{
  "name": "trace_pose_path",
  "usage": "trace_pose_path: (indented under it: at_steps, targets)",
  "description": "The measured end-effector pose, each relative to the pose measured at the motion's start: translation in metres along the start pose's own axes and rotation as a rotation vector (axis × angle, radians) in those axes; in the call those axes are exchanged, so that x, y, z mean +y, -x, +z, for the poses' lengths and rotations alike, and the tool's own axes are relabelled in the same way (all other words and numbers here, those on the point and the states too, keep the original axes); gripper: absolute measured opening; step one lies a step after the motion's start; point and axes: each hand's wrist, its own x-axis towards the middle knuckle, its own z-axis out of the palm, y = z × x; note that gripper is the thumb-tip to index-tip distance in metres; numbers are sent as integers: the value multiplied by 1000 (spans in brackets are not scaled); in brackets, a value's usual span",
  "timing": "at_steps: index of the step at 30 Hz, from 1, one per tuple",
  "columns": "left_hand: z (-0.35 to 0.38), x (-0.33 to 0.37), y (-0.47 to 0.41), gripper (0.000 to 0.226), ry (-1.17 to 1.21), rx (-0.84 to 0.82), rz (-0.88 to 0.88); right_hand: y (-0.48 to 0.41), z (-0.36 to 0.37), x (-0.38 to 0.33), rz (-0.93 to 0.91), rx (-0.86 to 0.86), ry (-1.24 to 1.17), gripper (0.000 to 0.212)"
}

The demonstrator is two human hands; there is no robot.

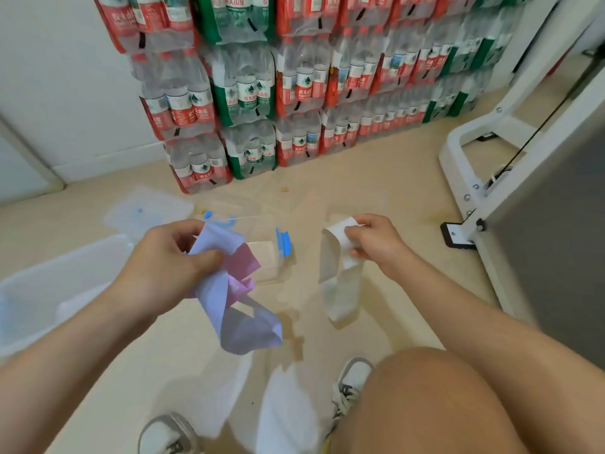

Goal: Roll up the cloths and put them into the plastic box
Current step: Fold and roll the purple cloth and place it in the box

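My left hand grips a bunch of cloths above the floor: a lavender cloth hanging down and a pink cloth beside it. My right hand pinches the top of a white cloth, which dangles in a loose loop. Between my hands, on the floor, stands a small clear plastic box with blue clips, open at the top. More pale cloths lie on the floor near my feet.
A clear lid lies behind the box. A large translucent bin sits at the left. Stacked packs of bottled water line the far wall. A white metal frame and a grey panel stand at the right. My knee and shoes are in the foreground.
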Motion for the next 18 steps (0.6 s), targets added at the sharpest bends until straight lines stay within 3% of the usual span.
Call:
trace_pose_path:
  at_steps: [4,6,8,10,16,18]
  targets:
    - [0,2,-7,21,-3,17,5,-5,2,37,124,55,27,14]
    - [1,4,-9,20,-10,15,13,2,2,51,297,-86,159,7]
    - [0,8,-10,18,-15,23,34,10,-2,53,402,-232,350,26]
    - [-3,14,-10,15,8,35,69,15,-8,33,358,-286,389,44]
    - [-15,35,2,18,248,55,137,75,17,-109,81,-759,175,41]
    - [-17,40,9,23,332,10,147,94,37,-142,2,-823,156,37]
